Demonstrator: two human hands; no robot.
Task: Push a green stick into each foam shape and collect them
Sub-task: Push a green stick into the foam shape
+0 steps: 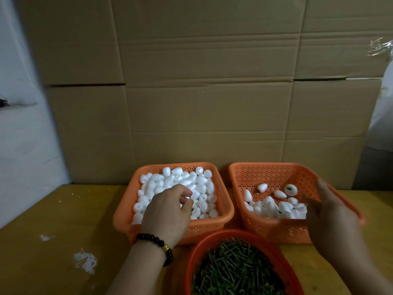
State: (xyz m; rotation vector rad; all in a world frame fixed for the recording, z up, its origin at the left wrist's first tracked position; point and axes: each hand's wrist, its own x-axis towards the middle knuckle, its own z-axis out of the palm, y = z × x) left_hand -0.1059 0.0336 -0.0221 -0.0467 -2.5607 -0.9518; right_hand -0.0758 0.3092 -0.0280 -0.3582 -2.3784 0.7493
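Two hands are working: left hand [170, 206] is pinching among loose foam shapes [187, 182], risking scattering them; right hand [331, 211] is hovering wide, blurred.

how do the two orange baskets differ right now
The left basket is packed with white foam shapes; the right basket holds far fewer, bunched at its near side. The left hand reaches into the left basket; the right hand hovers over the right. Both are perforated orange plastic.
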